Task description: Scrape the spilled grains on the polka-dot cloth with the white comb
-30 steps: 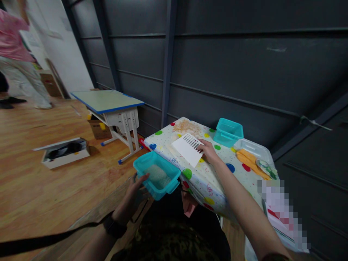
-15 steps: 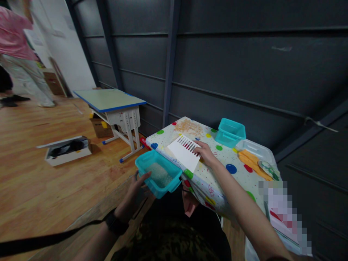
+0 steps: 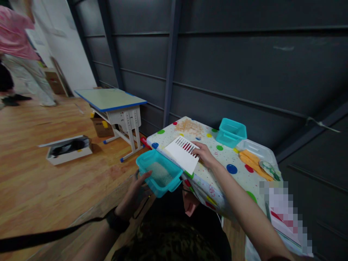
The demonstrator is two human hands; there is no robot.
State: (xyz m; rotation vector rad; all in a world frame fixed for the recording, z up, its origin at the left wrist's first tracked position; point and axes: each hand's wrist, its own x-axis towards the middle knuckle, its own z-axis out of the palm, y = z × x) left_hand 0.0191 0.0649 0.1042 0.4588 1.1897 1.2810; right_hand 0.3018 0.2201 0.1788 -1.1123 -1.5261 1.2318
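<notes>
The left grip (image 3: 138, 189) is holding a blue tub (image 3: 166, 164), white grains (image 3: 160, 174) already lying inside; the right grip (image 3: 203, 155) is holding a slotted white card (image 3: 181, 157) at the counter (image 3: 227, 156). Beyond the right grip, yellowish grains (image 3: 186, 126) are lying loose, seemingly ungathered.

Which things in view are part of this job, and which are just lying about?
In use:
left hand, holding teal tub with pale grains
right hand, holding slotted white card
probably tan grains, second teal tub

Apparently lying about:
orange item
plastic tray
open box
blue-edged desk
</notes>
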